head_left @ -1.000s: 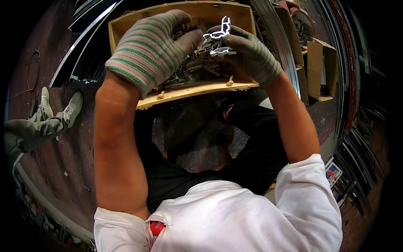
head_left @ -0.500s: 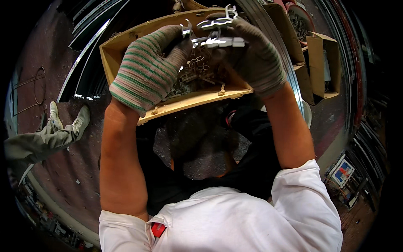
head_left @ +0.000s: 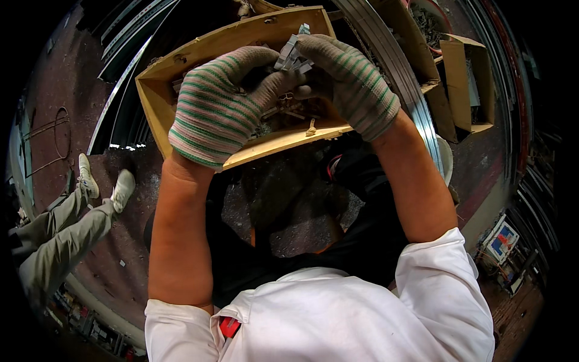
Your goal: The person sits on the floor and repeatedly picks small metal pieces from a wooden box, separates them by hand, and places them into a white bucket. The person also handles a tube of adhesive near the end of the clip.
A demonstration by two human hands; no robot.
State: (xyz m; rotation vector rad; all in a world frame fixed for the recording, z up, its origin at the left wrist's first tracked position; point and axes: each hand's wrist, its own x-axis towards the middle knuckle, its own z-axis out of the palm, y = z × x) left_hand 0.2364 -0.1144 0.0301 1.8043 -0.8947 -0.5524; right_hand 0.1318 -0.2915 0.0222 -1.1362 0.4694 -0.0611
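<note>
Both my hands wear knitted gloves with green stripes and meet above a wooden box [head_left: 241, 31]. Between them are small silvery metal profile pieces [head_left: 291, 55]. My left hand [head_left: 226, 99] pinches the pieces from the left with thumb and fingers. From the other side my right hand [head_left: 353, 81] closes round them, its fingertips partly hidden. Below the hands, more small metal pieces [head_left: 292, 113] lie loose inside the box.
Long metal profiles [head_left: 398, 66] run past the box's right side, and more long strips [head_left: 126, 72] lie at left. Open cardboard boxes [head_left: 467, 87] stand at right. Another person's legs [head_left: 72, 226] are at the left.
My hands have come together, bringing the metal pieces between them; the right hand moved left and turned. The other person's legs and feet have shifted. My view has moved slightly.
</note>
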